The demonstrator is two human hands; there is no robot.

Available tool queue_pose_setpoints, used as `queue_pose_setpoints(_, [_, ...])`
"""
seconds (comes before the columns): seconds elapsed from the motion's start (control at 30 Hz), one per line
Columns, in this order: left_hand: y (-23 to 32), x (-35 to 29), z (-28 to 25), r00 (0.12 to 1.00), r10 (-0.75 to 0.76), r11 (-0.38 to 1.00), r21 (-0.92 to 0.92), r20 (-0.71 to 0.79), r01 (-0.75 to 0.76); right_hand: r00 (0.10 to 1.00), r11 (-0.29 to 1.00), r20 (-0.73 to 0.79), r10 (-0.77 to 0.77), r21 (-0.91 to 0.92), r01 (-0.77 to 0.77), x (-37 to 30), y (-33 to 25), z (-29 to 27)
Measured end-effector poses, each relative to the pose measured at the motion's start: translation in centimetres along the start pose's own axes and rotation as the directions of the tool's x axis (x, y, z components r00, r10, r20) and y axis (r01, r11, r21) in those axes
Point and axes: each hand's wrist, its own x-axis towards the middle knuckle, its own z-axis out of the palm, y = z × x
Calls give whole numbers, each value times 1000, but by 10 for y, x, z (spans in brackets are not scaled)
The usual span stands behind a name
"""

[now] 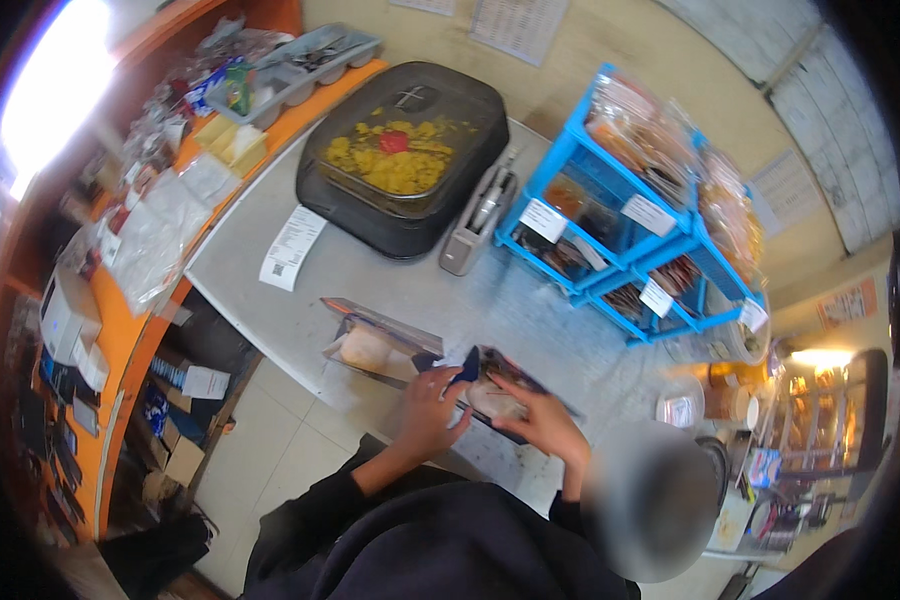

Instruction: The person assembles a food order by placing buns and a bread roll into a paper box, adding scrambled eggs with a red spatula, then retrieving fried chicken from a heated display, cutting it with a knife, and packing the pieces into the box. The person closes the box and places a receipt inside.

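Overhead, both hands, left [425, 408] and right [545, 425], grip a packet [495, 385] on the grey counter [370, 290].

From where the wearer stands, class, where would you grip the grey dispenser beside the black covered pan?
Probably the grey dispenser is best gripped across its narrow long sides, from above. It lies lengthwise between the black pan and blue rack, leaving little side room.
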Motion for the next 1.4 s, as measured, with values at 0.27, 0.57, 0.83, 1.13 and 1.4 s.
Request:
queue_pose_setpoints(0.27, [-116, 9, -64, 969, -239, 902, 354, -70, 248, 957, 868, 159, -245, 476, 143, 78, -105, 38])
queue_pose_setpoints(0.57, [-138, 10, -65, 986, -152, 983, 117, 66, 144, 912, 874, -90, -400, -336, 350, 188, -70, 149])
queue_pose_setpoints(0.83, [-143, 9, -66, 980, -137, 986, 116, 145, 121, 991, 1000, -135, -22, -15, 20, 162, -88, 181])
queue_pose_setpoints(1.13, [-150, 10, -73, 977, -203, 978, -30, 63, 206, 991, 990, -81, 107, 101, -98, 48, -128, -34])
queue_pose_setpoints(1.4, [-159, 7, -81, 856, -506, 858, -162, -107, 487, 754, 510, -643, 134, -608, -609, 18, 128, -193])
